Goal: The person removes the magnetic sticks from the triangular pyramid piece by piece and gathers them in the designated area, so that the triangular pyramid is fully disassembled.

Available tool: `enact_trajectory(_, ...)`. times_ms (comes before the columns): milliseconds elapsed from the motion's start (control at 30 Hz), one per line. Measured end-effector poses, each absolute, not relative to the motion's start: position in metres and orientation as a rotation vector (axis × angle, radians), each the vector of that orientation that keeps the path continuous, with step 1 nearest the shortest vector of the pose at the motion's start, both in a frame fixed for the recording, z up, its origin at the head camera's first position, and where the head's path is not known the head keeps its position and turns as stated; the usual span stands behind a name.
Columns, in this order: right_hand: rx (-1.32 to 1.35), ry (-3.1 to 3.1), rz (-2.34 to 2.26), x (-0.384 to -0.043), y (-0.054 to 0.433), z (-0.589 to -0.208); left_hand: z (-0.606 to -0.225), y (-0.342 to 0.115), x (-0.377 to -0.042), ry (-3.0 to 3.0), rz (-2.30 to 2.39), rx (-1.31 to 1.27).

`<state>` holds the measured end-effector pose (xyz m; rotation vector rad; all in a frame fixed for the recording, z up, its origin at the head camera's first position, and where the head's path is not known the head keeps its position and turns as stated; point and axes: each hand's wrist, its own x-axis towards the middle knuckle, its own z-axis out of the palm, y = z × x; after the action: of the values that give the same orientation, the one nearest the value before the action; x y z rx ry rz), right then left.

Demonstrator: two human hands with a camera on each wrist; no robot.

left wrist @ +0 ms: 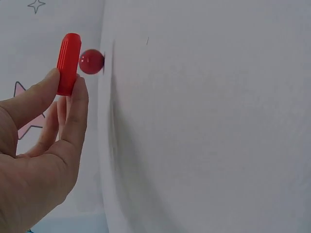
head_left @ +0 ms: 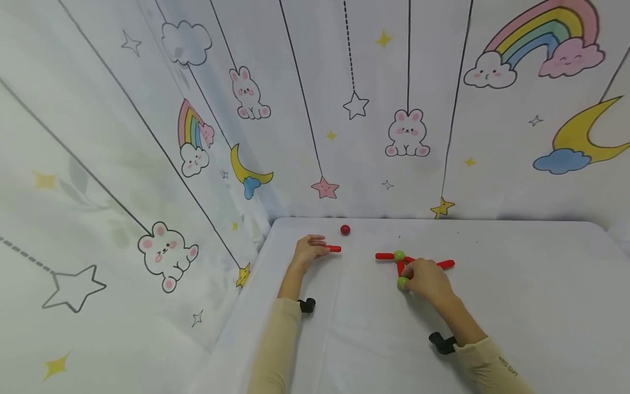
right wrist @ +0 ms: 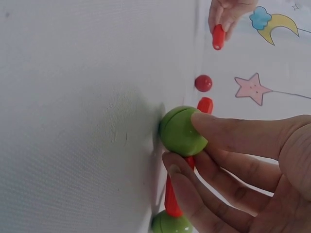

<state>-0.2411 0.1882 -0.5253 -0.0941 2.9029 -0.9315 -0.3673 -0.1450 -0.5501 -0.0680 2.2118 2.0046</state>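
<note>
Cartoon-printed white cloth (head_left: 366,164) backs a white-covered tabletop (head_left: 364,334). Above it, we see the left hand (head_left: 309,250) pinching a short, ribbed red rod (left wrist: 69,63) between thumb and fingers, near a glossy red ball (head_left: 345,230) by the far edge. We note the right hand (head_left: 429,279) gripping a glossy green ball (right wrist: 182,131) of a red-rod-and-green-ball assembly (head_left: 385,256) on the tabletop.

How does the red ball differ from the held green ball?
The right hand holds the green ball; the red ball is untouched. A red stick meets the green ball; none touches the red ball. The head view shows the green ball nearer than the red ball. Both look round.
</note>
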Motion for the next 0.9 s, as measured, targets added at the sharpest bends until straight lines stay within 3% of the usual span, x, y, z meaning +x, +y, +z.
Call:
enact_trajectory(433,-0.075,2.907,-0.946,-0.24,0.186,-0.523,-0.57,-0.152,-0.39,2.344,2.043,-0.204)
enact_trajectory(900,-0.088,2.901,-0.975,-0.24,0.187,-0.526,-0.567,-0.158,-0.4,2.201,2.122,-0.36)
